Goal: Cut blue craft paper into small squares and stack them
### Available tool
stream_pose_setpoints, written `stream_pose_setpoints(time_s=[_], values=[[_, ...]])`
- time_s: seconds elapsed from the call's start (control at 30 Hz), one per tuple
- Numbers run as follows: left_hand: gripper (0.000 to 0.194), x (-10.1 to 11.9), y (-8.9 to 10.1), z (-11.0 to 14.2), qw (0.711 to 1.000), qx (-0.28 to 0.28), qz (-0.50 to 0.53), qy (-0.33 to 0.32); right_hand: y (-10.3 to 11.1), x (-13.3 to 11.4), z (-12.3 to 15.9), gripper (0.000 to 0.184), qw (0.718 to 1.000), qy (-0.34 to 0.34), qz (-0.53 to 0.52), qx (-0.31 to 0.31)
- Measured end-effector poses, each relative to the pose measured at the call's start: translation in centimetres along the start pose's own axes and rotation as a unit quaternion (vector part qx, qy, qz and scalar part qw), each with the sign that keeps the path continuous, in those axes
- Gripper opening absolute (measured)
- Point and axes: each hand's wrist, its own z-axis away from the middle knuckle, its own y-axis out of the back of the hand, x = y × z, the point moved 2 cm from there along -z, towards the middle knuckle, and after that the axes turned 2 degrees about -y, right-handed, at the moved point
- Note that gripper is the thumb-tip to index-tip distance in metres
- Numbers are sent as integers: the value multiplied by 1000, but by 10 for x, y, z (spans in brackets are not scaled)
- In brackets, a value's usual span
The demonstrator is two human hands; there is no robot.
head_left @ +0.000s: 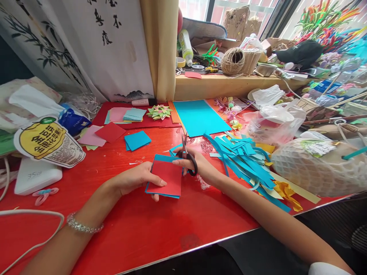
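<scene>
A small stack of paper squares (168, 177), red on top with blue sheets beneath, is pinched by my left hand (140, 177), thumb above and fingers under. My right hand (196, 162) has the black-handled scissors (192, 165) hooked in it, blades pointing away from me. Its fingers also touch the top right of the stack. Just beyond the stack, more blue paper is partly hidden by my right hand. A pair of blue squares (137, 140) lies on the red table (137, 229) farther to the left.
Blue paper strips (243, 160) pile up at right beside a netted bag (312, 168). A large blue sheet (200, 116) lies at the back. Pink and red squares (103, 133), a folded-paper piece (159, 112) and a white box (38, 175) are at left. A cable (61, 219) crosses the left edge.
</scene>
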Motion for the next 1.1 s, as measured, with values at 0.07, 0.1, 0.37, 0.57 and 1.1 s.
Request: stream_pose_setpoints(time_s=[0.07, 0.1, 0.37, 0.57, 1.1], values=[[17, -2, -1, 0, 1000, -17, -9, 11, 0, -4, 1, 42, 998, -9, 2, -58], [17, -2, -1, 0, 1000, -18, -15, 15, -1, -5, 2, 40, 997, -13, 2, -79], [22, 6, 8, -4, 986, 148, -38, -72, 1, 1, -3, 30, 997, 28, -61, 30], [33, 4, -17, -11, 921, 283, 115, -241, 1, 5, -1, 32, 977, 89, -110, 159], [29, -4, -45, -10, 926, 304, 106, -199, -13, 6, 14, 27, 975, 146, -12, 167]])
